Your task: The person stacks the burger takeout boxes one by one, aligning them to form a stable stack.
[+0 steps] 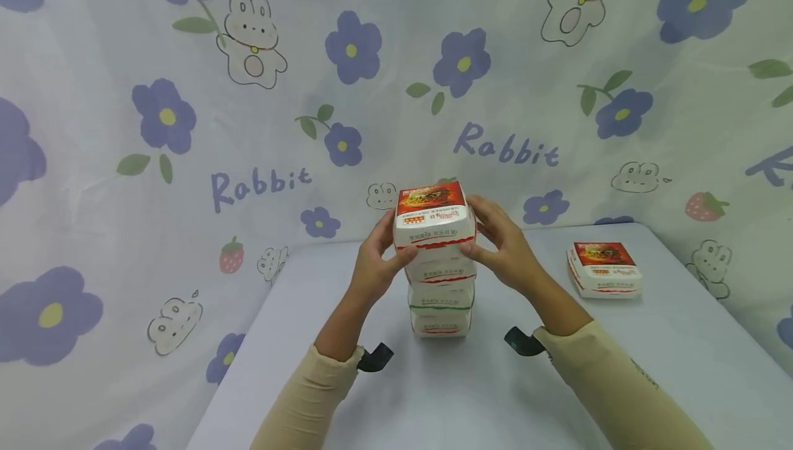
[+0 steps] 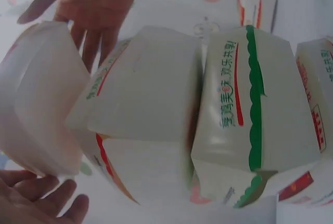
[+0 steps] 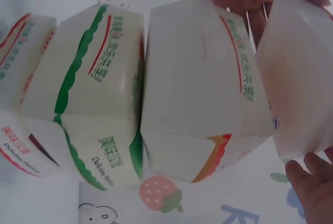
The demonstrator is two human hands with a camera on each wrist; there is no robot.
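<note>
Both hands grip a white hamburger box (image 1: 434, 219) with a red picture lid at the top of a stack. My left hand (image 1: 376, 257) holds its left side and my right hand (image 1: 504, 247) its right side, thumbs toward me. Beneath it stand a white box (image 2: 145, 94) with a red scalloped line, a green-banded box (image 3: 99, 94) and a bottom box (image 1: 441, 326) on the table. In the left wrist view the held box (image 2: 39, 99) tilts against the box below, its underside showing.
Another hamburger box (image 1: 604, 271) with a red picture lid lies by itself at the right on the white table (image 1: 297, 340). A curtain (image 1: 384, 92) printed with rabbits and flowers hangs behind the table. Black curved pieces (image 1: 523, 341) stick out from both cuffs.
</note>
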